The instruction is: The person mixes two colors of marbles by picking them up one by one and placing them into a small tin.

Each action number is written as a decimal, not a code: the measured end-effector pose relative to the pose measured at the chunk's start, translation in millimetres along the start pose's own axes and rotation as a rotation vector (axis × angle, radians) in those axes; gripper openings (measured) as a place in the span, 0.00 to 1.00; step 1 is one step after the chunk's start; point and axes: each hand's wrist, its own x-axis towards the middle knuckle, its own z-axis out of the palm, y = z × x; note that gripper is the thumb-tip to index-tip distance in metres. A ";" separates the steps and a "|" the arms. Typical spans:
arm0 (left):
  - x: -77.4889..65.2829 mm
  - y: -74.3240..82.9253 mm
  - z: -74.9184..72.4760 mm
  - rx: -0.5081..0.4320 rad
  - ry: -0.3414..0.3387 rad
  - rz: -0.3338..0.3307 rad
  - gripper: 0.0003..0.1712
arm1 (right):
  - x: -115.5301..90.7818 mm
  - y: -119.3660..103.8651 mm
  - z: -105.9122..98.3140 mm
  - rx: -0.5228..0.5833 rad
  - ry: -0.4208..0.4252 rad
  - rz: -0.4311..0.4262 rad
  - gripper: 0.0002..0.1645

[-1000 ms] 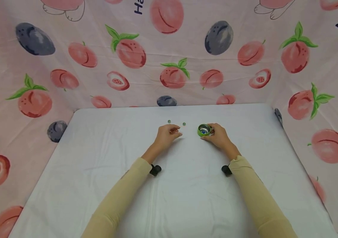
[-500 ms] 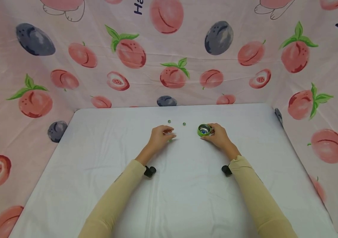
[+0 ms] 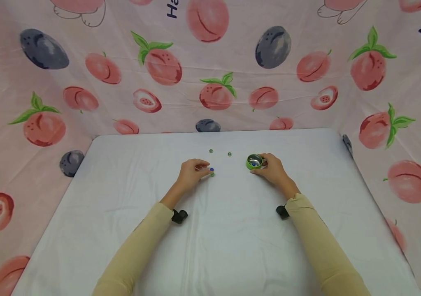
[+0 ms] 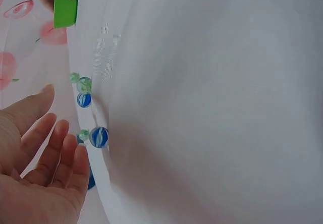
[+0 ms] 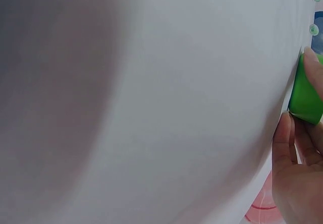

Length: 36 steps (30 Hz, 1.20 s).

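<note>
My right hand (image 3: 274,167) grips a small green cup (image 3: 249,165) with a shiny metal inside, standing on the white table; a blue marble (image 3: 253,164) lies in it. Fingers of my right hand (image 5: 298,183) reach around the cup's green wall (image 5: 305,95) in the right wrist view. My left hand (image 3: 189,174) is beside a blue marble (image 3: 212,169) and a green marble (image 3: 212,174). In the left wrist view its fingers are loosely bent and spread from the thumb, nothing between them, near a large blue-striped marble (image 4: 99,137).
Two green marbles (image 3: 211,151) lie farther back on the white tablecloth (image 3: 217,230), between the hands. Curtains (image 3: 173,107) printed with peaches hang behind the table and along both sides. Each wrist carries a small black camera (image 3: 179,216).
My left hand has drawn back to the left and slightly toward me, so a blue and a green marble show at its fingertips. The right hand and the cup have stayed put.
</note>
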 end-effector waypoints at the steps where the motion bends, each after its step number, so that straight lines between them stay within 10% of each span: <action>1: -0.9 -1.0 -0.7 0.000 0.002 -0.002 0.17 | 0.0 0.1 -0.1 0.000 0.001 -0.001 0.39; 36: -29.0 -33.3 -10.0 -0.002 0.023 -0.064 0.15 | -2.3 -3.0 -0.6 -0.008 0.012 -0.011 0.38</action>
